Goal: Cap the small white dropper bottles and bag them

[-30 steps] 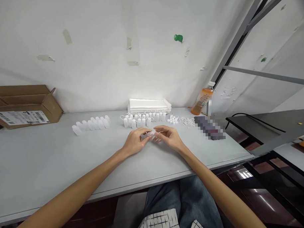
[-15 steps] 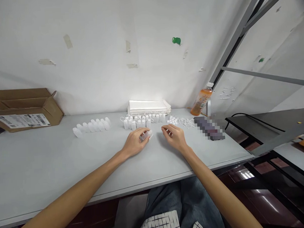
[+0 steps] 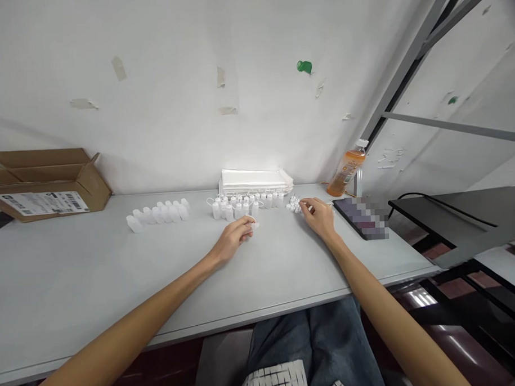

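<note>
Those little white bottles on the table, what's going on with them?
A person's left hand holds a small translucent piece, mostly hidden by the fingers. The right hand is at a pile of small white parts; whether it grips one is unclear. The white bottles, some with loops, stand grouped in front of a white stack. More translucent pieces sit off to the left.

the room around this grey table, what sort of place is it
Probably a small workshop or packing room: small white bottles stand grouped on a long grey table, an open cardboard box with shipping-style labels sits at one end, and the wall bears tape scraps.
</note>
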Demonstrator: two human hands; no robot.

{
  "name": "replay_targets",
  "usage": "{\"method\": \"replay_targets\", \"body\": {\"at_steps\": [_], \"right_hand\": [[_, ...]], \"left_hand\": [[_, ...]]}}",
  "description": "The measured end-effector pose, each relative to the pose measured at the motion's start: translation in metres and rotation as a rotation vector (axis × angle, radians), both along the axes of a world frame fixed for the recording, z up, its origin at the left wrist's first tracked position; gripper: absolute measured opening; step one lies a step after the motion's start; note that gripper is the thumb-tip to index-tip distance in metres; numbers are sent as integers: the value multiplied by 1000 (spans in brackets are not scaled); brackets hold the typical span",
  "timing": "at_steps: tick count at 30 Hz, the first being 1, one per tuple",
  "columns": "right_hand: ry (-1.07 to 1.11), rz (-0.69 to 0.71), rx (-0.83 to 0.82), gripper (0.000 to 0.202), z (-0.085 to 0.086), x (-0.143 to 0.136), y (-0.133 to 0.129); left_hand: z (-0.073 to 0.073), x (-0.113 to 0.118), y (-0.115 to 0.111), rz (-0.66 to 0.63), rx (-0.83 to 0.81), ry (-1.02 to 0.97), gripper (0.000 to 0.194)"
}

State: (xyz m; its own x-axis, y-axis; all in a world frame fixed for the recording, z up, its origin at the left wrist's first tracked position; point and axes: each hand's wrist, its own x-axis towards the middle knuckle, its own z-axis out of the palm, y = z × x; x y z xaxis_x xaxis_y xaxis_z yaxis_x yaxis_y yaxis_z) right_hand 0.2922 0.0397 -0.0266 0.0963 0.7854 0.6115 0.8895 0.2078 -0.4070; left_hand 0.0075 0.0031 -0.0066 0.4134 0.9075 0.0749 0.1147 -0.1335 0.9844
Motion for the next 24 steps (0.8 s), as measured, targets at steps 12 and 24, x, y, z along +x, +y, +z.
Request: {"method": "replay_targets", "body": {"at_steps": [12, 24], "right_hand": [[17, 67, -86, 15, 1, -10, -8], [-47, 123, -187, 14, -1, -23, -15]], "left_hand": [[3, 1, 1, 3, -129, -113, 36], [8, 1, -4, 1, 7, 4, 34]]}}
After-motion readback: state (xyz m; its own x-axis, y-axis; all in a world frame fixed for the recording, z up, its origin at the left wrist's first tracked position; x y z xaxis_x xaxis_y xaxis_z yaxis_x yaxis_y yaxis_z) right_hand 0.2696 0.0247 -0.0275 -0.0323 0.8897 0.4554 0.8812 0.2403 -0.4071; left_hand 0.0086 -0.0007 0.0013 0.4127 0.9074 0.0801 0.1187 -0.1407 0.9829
